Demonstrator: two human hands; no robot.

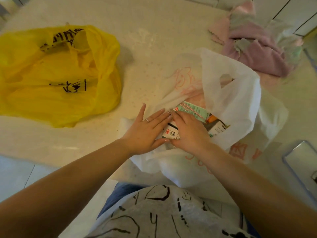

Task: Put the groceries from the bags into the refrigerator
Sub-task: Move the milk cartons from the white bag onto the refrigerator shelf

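A white plastic bag (231, 100) with pink print lies open on the table, drink cartons (190, 109) inside, well right of a crumpled yellow bag (56, 79).

2 bags (231, 93), 2 hands (145, 131)

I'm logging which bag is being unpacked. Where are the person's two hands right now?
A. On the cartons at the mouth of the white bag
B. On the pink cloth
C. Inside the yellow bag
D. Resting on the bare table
A: the left hand and the right hand lie on the cartons at the open white bag; the yellow bag lies untouched to the left.
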